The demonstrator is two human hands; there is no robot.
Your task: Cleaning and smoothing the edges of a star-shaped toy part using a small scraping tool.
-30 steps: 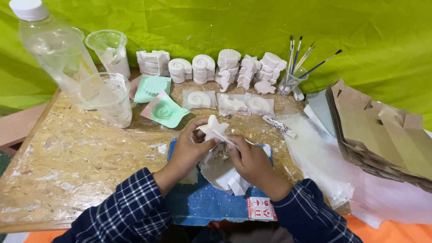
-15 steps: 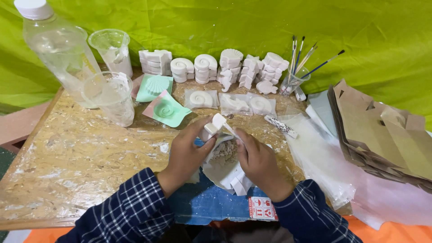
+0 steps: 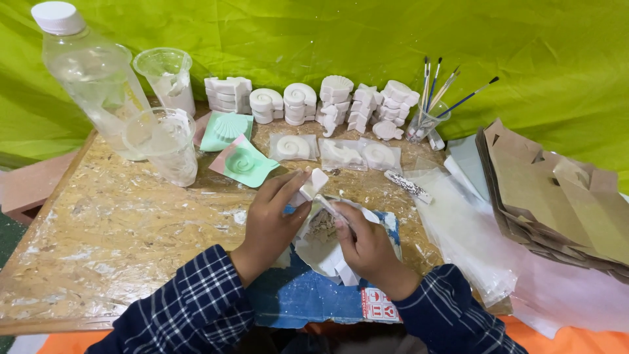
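Far left, a clear plastic bottle [image 3: 92,72] with a white cap stands on the chipboard table [image 3: 98,223]; just beside it two clear plastic cups [image 3: 162,144], one behind the other; right of the cups, two mint-green shell moulds [image 3: 242,162] lie flat, one showing a fan shell, the other a spiral. Behind them, along the green backdrop [image 3: 314,33], a row of white plaster shell casts [image 3: 301,103] stands in small stacks; three more casts in clear bags [image 3: 337,154] lie in front of the row.

Centre: left hand [image 3: 272,219], fingers curled, thumb and fingertips pinching a small white plaster piece [image 3: 313,185] held tilted above a crumpled white paper [image 3: 324,252] with pale dust on it; the paper rests on a blue sheet [image 3: 295,298]. Right hand [image 3: 367,246], fingers pressed together around a thin tool [image 3: 327,206] whose end touches the piece; the tool's kind is not clear.

Right of the hands, a speckled stick [image 3: 407,186] lies on the table; behind it a glass of paintbrushes [image 3: 426,121]; then clear plastic bags [image 3: 465,229], and far right a stack of brown paper bags [image 3: 557,196].
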